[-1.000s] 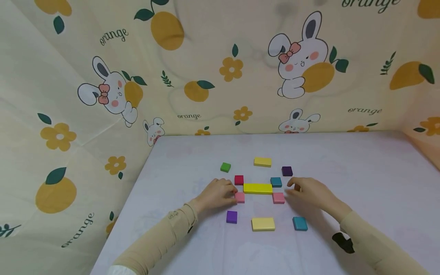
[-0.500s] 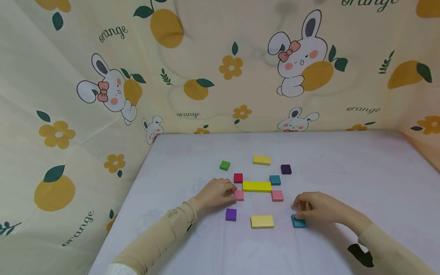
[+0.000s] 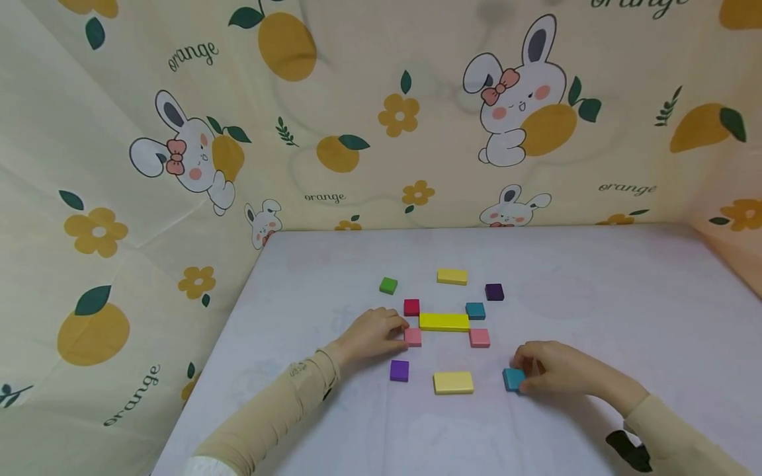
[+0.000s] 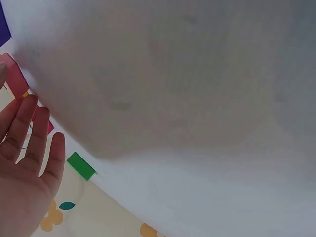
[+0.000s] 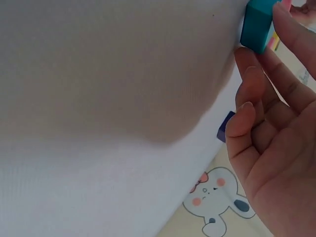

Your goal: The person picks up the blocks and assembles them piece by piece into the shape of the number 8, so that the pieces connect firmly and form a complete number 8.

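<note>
My left hand is at the left pink block, its thumb and index finger at the near and far sides of that block. In the left wrist view the other fingers of this hand extend past the pink block. To the right, my right hand pinches a teal block between thumb and fingers. The right wrist view shows this teal block tilted at the fingertips. Between the hands, a long yellow block has a red block, another teal block and a second pink block at its corners.
Pale yellow blocks lie beyond and nearer than the group. A green block, a dark purple block and a violet block sit around it. A printed cloth rises behind the white table.
My right hand has come nearer and to the right, from beside the right pink block to the near teal block, and now grips it. The left hand has stayed at its pink block.
</note>
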A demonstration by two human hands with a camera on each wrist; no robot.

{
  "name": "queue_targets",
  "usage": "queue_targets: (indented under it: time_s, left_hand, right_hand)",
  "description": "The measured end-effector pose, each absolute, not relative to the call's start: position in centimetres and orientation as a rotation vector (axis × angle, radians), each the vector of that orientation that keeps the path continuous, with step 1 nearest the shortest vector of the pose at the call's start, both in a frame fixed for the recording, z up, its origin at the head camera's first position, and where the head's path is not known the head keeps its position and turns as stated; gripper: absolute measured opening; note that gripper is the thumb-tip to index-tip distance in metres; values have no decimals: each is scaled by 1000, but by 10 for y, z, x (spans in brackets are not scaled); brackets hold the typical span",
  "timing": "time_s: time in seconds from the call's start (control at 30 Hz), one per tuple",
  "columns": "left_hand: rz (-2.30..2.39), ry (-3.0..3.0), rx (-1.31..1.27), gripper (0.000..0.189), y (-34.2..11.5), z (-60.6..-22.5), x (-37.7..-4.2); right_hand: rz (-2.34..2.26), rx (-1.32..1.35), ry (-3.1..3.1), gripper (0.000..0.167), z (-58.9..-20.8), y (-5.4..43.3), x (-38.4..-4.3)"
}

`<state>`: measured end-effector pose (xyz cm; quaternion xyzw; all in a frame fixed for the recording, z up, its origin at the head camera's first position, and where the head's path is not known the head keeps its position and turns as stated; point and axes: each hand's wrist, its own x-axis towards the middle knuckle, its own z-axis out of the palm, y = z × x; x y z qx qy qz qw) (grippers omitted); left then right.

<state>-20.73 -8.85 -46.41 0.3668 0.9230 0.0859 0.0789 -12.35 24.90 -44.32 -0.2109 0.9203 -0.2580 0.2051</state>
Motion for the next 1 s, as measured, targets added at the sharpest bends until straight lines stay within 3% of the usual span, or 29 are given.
queue_targets:
  time_s: [0.4,0.73,1.0]
  left_hand:
    - [277,2746,1087,36,-88,-464,-209]
    - [291,2734,1104,37,-88,-469,-205]
    - [280,2752,1083,37,-88,-467,-208]
  right_hand:
    - [-657,-663,2726,24,-446,231,-124]
    - [-587,-557,2814,21,-450,209,-121]
    - [-483,-543,2919,27,-447,193,-124]
